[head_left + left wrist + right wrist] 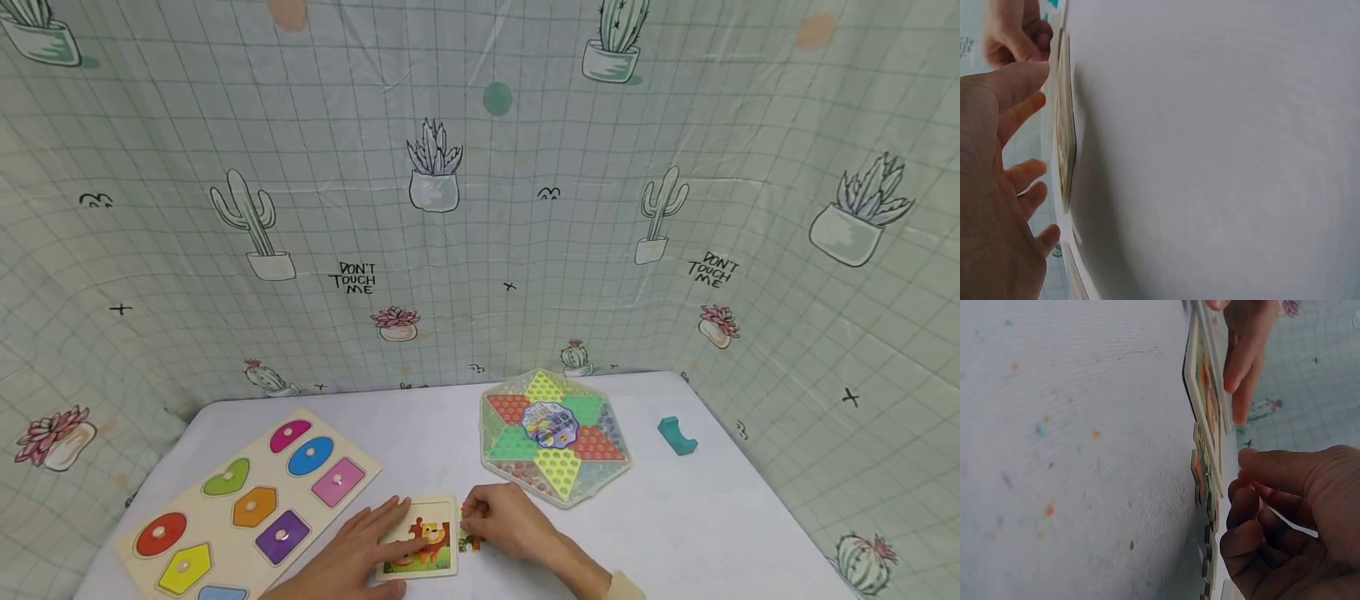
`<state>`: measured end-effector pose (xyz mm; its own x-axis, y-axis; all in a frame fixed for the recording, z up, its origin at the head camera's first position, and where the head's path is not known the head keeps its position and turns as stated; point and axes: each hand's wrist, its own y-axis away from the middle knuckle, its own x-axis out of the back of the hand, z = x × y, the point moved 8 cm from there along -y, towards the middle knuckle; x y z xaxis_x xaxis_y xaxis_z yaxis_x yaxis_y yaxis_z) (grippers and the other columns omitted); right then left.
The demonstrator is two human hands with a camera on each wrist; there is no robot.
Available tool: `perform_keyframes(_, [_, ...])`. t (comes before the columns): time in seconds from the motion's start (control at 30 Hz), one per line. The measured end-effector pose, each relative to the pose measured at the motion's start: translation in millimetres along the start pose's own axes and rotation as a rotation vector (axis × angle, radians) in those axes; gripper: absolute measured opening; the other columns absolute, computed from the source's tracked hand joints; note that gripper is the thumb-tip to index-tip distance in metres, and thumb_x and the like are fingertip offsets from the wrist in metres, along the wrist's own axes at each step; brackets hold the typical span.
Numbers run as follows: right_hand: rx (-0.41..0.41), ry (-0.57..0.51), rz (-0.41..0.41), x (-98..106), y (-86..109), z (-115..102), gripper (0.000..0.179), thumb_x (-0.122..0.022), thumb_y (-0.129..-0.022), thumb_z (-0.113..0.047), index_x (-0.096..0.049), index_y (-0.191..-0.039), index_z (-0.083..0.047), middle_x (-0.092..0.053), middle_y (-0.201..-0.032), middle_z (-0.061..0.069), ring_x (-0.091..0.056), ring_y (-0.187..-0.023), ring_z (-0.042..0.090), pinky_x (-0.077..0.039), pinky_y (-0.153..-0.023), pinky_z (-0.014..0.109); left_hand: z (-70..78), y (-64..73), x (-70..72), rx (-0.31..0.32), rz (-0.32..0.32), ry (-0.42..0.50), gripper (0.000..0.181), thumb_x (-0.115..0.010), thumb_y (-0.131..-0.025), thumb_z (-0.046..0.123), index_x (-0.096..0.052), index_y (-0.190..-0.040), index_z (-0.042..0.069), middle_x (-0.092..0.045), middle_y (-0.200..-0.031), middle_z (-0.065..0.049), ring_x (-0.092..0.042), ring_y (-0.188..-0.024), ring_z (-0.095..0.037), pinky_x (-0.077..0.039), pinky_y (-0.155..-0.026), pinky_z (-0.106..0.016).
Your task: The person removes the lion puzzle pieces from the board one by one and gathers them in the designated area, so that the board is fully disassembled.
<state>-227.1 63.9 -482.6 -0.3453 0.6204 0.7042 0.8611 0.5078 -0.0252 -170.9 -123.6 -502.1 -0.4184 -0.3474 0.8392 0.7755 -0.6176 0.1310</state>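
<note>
A small wooden jigsaw tray (417,573) lies at the table's near edge, with a partly filled animal picture (433,540) inside. My left hand (360,546) is spread over its left side, fingers straight and the index finger reaching across the picture. Just right of the tray, my right hand (506,523) has its fingers curled and the thumb close to the index finger; I cannot tell whether a piece is between them. Loose jigsaw pieces (469,543) lie partly hidden below that hand. In the right wrist view, several pieces (1200,472) line the tray's side.
A shape board (251,546) with colourful knobbed pieces lies on the left. Behind my right hand is a hexagonal star-patterned game board (555,437). A teal curved block (677,436) sits at the right on the white-covered table (697,525). A cactus-print curtain (480,233) hangs behind.
</note>
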Motion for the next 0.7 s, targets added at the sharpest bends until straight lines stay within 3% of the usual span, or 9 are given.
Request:
perform_keyframes(0.1, [0.006, -0.023, -0.024, -5, -6.4, -5, 0.01, -0.075, -0.089, -0.018, -0.069, -0.081, -0.02, -0.058, -0.064, -0.016, -0.049, -0.053, -0.003, -0.04, -0.049, 0.016, 5.9, -4.2, -1.5, -0.022, 0.001, -0.002, 0.053, -0.049, -0.096, 0.065, -0.047, -0.147, 0.048, -0.028, -0.165, -0.01, -0.021, -0.15, -0.042, -0.015, -0.116, -0.07])
perform_keyframes(0.27, [0.033, -0.022, -0.079, -18, -16.9, -16, 0.004, -0.074, -0.09, -0.017, -0.074, -0.088, -0.02, -0.059, -0.069, -0.016, -0.051, -0.057, -0.003, -0.044, -0.055, 0.016, 7.0, -8.9, -5.4, -0.001, -0.005, -0.003, 0.058, -0.051, -0.095, 0.066, -0.045, -0.149, 0.046, -0.026, -0.165, -0.014, -0.021, -0.15, -0.043, -0.02, -0.113, -0.071])
perform_keyframes(0.47, [0.107, 0.122, -0.131, -32, -26.9, -27, 0.017, -0.073, -0.09, -0.016, -0.078, -0.106, -0.017, -0.059, -0.077, -0.019, -0.051, -0.065, -0.006, -0.045, -0.061, 0.014, 6.6, -8.5, -12.0, -0.021, -0.024, -0.037, 0.058, -0.051, -0.095, 0.065, -0.042, -0.15, 0.047, -0.024, -0.164, -0.019, -0.02, -0.15, -0.045, -0.021, -0.113, -0.071])
perform_keyframes(0.7, [0.145, 0.259, -0.165, -40, -30.7, -31, 0.025, -0.072, -0.091, -0.017, -0.077, -0.116, -0.019, -0.056, -0.082, -0.017, -0.047, -0.065, -0.004, -0.042, -0.058, 0.014, 4.6, -9.2, -16.5, -0.01, -0.066, -0.048, 0.058, -0.053, -0.094, 0.065, -0.042, -0.149, 0.049, -0.02, -0.166, -0.018, -0.016, -0.151, -0.045, -0.018, -0.114, -0.073])
